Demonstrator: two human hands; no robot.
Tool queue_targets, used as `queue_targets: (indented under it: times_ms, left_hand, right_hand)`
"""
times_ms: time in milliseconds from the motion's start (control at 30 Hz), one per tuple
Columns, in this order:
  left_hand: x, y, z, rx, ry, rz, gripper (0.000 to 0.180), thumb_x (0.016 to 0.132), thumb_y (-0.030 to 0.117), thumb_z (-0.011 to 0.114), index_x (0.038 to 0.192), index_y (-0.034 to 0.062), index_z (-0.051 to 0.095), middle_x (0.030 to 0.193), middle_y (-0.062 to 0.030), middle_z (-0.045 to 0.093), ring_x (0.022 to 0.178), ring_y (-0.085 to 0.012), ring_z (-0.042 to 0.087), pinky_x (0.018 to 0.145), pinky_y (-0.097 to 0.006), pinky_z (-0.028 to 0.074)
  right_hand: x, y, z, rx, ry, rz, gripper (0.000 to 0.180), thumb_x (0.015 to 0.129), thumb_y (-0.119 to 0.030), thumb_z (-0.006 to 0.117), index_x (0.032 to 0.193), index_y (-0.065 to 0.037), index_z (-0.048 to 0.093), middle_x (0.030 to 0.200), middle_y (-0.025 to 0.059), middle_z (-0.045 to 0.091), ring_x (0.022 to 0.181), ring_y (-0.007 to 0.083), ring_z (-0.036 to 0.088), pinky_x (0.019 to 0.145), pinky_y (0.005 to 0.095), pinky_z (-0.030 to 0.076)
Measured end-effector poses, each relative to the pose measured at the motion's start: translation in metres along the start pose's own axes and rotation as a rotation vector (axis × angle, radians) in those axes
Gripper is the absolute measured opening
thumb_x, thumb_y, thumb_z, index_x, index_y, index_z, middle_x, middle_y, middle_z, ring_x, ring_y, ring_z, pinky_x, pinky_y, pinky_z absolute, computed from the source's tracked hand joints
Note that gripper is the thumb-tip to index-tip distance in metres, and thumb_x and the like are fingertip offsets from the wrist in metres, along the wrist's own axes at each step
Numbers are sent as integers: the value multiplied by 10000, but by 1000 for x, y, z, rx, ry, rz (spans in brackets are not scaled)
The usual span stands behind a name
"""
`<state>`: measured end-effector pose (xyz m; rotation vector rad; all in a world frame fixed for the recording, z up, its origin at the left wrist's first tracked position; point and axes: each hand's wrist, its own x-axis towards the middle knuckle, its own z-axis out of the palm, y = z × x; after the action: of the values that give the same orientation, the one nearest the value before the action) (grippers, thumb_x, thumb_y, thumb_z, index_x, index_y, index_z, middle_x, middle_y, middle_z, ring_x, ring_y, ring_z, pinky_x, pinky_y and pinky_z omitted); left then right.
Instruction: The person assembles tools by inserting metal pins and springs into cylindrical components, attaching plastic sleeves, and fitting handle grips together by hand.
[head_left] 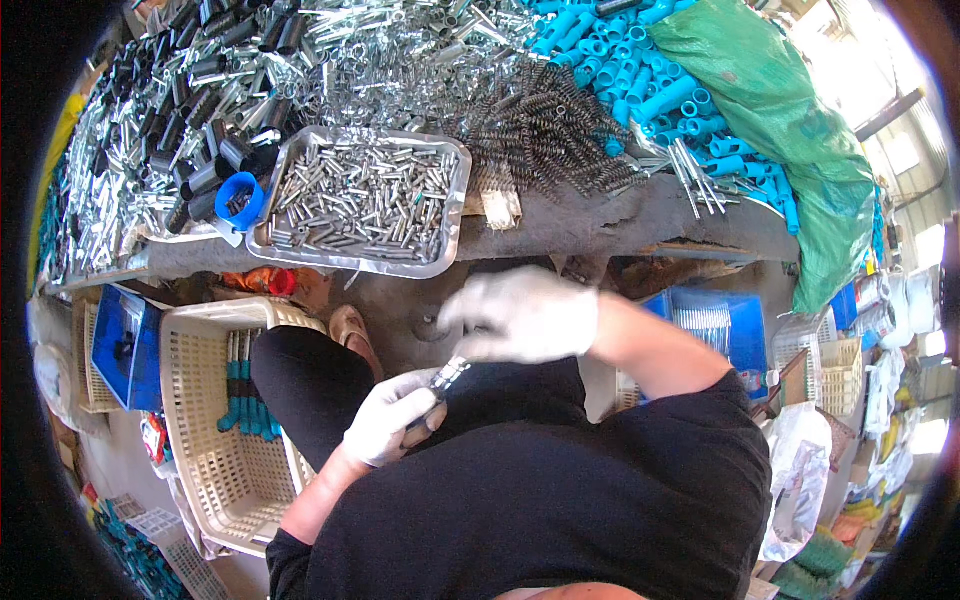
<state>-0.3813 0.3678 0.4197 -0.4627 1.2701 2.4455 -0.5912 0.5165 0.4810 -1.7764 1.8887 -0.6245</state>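
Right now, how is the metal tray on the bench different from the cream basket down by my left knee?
The metal tray is shiny, solid-walled and shallow; the cream basket is matte plastic, slotted and deeper. The tray is heaped with small silver metal pins, while the basket holds only a few teal-handled tools and is mostly bare. The tray sits on the workbench; the basket stands lower, beside the leg. Both are rectangular open containers.

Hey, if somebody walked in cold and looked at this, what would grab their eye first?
Probably the workbench heaped with shiny metal parts, dark springs and bright blue tubes, with a metal tray of small pins at its near edge. Below it, the white-gloved left hand grips a small metal part, the right hand just above.
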Motion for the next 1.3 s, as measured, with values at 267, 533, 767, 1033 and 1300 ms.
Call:
queue_targets:
  times_ms: [267,533,767,1033,1300]
  left_hand:
    - [24,5,-5,10,39,43,557,913,408,589,1242,-31,493,659,7,499,460,-40,360,416,-193,266]
    - [20,9,-11,-64,64,60,419,958,358,532,1175,1,502,699,2,500,487,-49,389,436,-198,296]
    - [19,4,-10,-189,21,130,454,937,386,554,1180,10,478,791,-48,558,452,-66,387,414,-207,292]
    - [-3,-5,-5,-190,-19,137,406,929,364,571,1124,19,480,743,-35,530,443,-53,371,401,-205,269]
    - [-18,-16,-2,-64,-17,150,308,950,315,560,1038,27,500,692,-5,502,444,-40,360,400,-205,271]
  right_hand:
    - [-64,225,-202,-1136,551,772,367,821,-83,486,1156,-107,635,1212,143,604,1123,316,572,939,421,472]
    - [-72,224,-218,-1234,397,778,321,846,-135,537,1145,-81,641,1203,175,596,1137,329,561,965,430,447]
    - [-31,70,-128,-62,1018,312,351,866,-192,661,1141,9,577,853,64,621,598,93,573,505,224,452]
    - [-8,39,-5,1021,571,315,279,932,-180,570,1153,-41,473,813,111,605,547,203,635,461,281,539]
    - [5,-1,13,955,142,416,207,867,-196,656,957,-54,536,754,86,634,558,156,637,475,256,509]
